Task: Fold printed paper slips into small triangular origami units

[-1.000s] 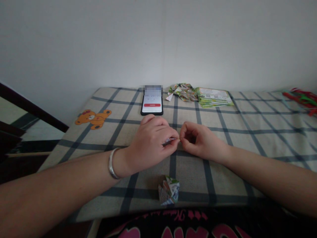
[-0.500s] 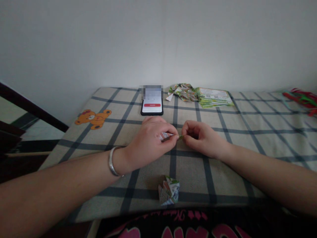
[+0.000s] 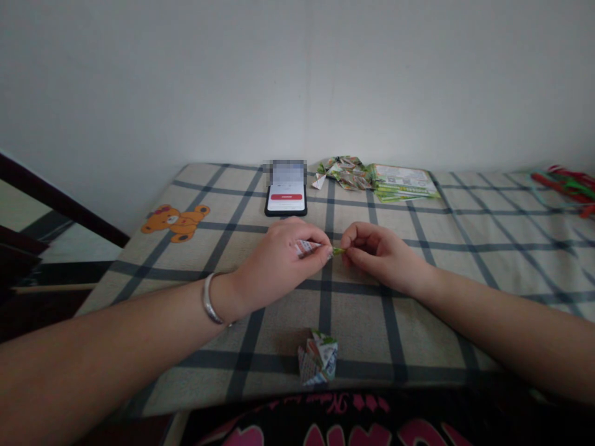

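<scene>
Above the middle of the table, my left hand (image 3: 295, 254) pinches a small folded piece of printed paper (image 3: 305, 248). Its white, lettered part shows inside the curl of my fingers. A thin green tip of the paper pokes out toward my right hand (image 3: 379, 254), whose thumb and forefinger are closed on that tip. Most of the paper is hidden by my fingers. A silver bracelet circles my left wrist. Closer to me, near the table's front edge, a folded paper shape (image 3: 318, 358) of the same printed kind rests on the cloth.
A phone (image 3: 286, 201) with a lit screen lies at the back. Beside it are several folded paper pieces (image 3: 346, 172) and a stack of printed sheets (image 3: 404, 183). Red and green items (image 3: 569, 189) lie far right. A bear picture (image 3: 175, 223) decorates the checked tablecloth (image 3: 223, 248).
Both hands have shifted very slightly, and a little more of the green paper tip shows between them. The things on the table have stayed put.
</scene>
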A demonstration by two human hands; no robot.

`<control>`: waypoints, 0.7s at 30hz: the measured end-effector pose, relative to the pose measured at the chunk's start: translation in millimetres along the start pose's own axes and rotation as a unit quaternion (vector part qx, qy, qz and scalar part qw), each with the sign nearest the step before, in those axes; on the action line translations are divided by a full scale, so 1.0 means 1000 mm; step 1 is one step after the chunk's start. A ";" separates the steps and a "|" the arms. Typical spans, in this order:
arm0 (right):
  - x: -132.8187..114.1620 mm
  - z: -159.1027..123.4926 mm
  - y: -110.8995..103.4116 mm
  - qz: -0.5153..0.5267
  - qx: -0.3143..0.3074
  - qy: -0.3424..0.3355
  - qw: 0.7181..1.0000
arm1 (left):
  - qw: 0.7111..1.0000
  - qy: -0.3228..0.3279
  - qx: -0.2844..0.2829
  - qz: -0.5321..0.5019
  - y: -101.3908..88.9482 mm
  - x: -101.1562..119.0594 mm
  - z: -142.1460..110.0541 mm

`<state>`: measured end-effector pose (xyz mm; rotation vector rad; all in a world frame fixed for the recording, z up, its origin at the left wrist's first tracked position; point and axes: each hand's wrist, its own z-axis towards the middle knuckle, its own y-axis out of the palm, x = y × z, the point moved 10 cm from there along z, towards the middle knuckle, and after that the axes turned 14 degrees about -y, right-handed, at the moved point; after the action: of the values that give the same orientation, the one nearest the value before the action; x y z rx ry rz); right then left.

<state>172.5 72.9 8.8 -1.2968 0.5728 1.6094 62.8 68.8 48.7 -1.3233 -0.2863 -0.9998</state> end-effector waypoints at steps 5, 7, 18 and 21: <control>0.001 -0.002 0.002 -0.006 -0.007 -0.005 1.000 | 1.000 -0.013 -0.005 -0.016 -0.001 -0.004 0.002; 0.000 -0.002 0.003 -0.029 -0.013 -0.017 0.999 | 0.999 -0.016 -0.014 -0.027 0.000 -0.005 0.002; 0.000 -0.001 0.001 -0.031 0.000 -0.030 0.999 | 0.992 -0.052 -0.078 -0.088 0.012 -0.015 0.005; 0.000 0.000 -0.004 -0.058 0.013 -0.038 0.998 | 0.985 -0.058 -0.099 -0.130 0.015 -0.015 0.004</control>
<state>176.0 74.4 9.5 -1.2216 0.4612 1.5447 66.8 77.2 29.7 -1.5553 -0.4662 -1.1950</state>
